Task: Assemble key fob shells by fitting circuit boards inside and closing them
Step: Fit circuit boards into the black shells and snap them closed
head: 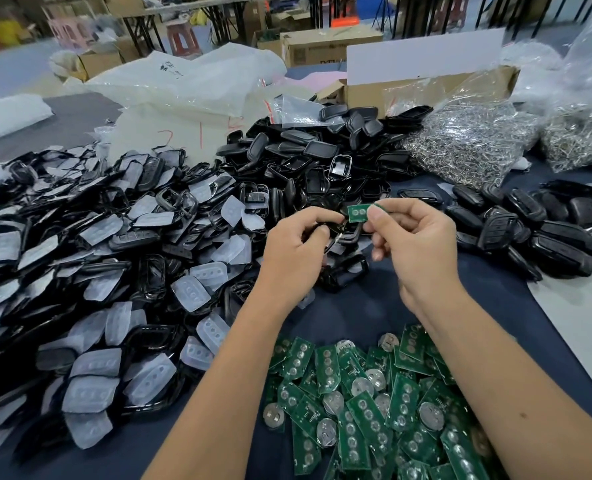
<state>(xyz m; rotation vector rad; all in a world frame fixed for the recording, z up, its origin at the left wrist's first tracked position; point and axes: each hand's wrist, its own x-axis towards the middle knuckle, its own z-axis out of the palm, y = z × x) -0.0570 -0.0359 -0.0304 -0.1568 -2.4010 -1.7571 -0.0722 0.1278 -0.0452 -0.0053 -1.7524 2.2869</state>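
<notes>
My right hand [412,240] pinches a small green circuit board [357,213] between thumb and forefinger, held up above the table. Just to its left, my left hand [296,251] grips a black key fob shell [348,233], mostly hidden behind the fingers. The board's lower edge hangs close above the shell; whether they touch is unclear. A heap of green circuit boards [367,403] with round battery holders lies near the front edge between my forearms.
Black frames with translucent rubber button pads [90,271] cover the left. Black shell halves [322,157] pile up behind my hands. Closed fobs [530,230] lie at the right. Bags of metal key rings [467,140] and a cardboard box [426,84] stand behind.
</notes>
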